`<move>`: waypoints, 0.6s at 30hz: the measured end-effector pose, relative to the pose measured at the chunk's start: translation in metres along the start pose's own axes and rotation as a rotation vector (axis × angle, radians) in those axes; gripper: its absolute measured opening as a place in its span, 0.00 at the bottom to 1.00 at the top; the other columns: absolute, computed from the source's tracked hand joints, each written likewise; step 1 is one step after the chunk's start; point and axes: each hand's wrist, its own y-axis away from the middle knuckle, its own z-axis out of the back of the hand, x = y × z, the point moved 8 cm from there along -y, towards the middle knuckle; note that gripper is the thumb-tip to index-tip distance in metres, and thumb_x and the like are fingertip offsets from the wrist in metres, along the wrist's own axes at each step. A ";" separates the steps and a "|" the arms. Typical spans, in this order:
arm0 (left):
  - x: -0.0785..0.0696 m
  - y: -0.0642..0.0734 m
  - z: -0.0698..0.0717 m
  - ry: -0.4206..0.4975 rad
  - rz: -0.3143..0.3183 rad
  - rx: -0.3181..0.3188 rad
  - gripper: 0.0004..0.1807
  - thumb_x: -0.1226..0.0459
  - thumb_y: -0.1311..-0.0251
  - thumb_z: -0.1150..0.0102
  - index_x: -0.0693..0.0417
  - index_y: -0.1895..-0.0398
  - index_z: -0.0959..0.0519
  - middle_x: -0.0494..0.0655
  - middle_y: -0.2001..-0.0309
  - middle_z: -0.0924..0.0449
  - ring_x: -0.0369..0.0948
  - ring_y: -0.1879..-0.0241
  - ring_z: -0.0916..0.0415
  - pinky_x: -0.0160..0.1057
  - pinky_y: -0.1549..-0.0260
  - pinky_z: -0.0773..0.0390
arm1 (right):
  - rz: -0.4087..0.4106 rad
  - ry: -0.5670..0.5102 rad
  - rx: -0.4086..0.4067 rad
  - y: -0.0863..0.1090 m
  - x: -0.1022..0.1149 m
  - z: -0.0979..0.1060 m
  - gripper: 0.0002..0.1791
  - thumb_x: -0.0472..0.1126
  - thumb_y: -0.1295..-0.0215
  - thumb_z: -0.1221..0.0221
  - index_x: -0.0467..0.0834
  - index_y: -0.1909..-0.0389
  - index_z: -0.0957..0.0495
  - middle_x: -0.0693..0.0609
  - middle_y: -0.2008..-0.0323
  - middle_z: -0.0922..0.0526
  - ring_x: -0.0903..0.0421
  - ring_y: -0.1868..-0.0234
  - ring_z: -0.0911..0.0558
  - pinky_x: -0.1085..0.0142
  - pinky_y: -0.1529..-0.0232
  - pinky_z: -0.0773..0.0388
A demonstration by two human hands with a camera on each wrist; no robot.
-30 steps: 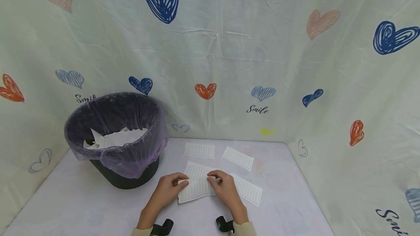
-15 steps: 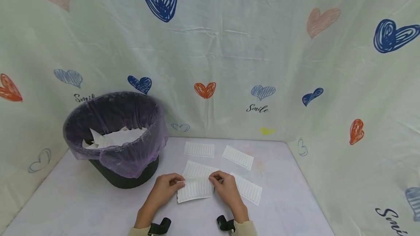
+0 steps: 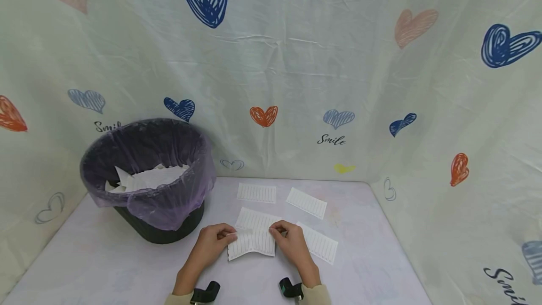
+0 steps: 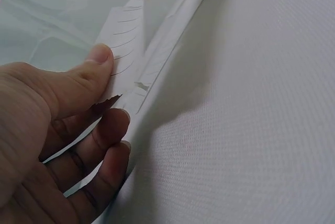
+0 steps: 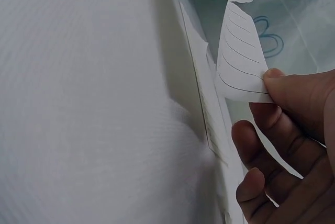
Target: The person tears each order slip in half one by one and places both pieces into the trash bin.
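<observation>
Head view: left hand and right hand each pinch lined paper; more slips lie beyond the hands, a bag-lined bin to their left.

A pale curtain is hanging behind and beside a whitish table; blue, red, pink and yellow hearts are dotting the curtain, the word "Smile" is repeating among them, creases are crossing it, and soft light is glinting there

Pale beige sleeves — plus two stubby black wrist devices, each with an elbow-like bend.
</observation>
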 end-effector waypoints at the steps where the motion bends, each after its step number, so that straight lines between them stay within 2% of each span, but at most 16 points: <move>1: 0.000 0.000 0.000 -0.001 0.003 0.001 0.04 0.66 0.42 0.27 0.53 0.64 0.13 0.38 0.71 0.14 0.31 0.72 0.21 0.31 0.69 0.22 | -0.003 -0.003 0.003 0.000 0.000 0.000 0.04 0.40 0.30 0.34 0.46 0.64 0.13 0.57 0.69 0.13 0.67 0.67 0.21 0.73 0.68 0.25; 11: -0.002 -0.003 -0.001 -0.007 0.000 -0.003 0.05 0.66 0.42 0.27 0.54 0.64 0.13 0.40 0.70 0.13 0.33 0.70 0.20 0.32 0.68 0.21 | -0.016 0.002 -0.002 -0.001 -0.004 0.005 0.05 0.42 0.29 0.35 0.46 0.63 0.14 0.56 0.68 0.13 0.66 0.66 0.21 0.73 0.67 0.25; 18: 0.002 0.000 -0.002 -0.015 0.012 0.000 0.04 0.64 0.40 0.28 0.52 0.64 0.13 0.39 0.68 0.13 0.33 0.69 0.19 0.33 0.66 0.21 | -0.017 -0.057 -0.016 0.001 -0.004 0.007 0.05 0.44 0.27 0.37 0.47 0.62 0.16 0.56 0.67 0.15 0.65 0.64 0.20 0.71 0.64 0.22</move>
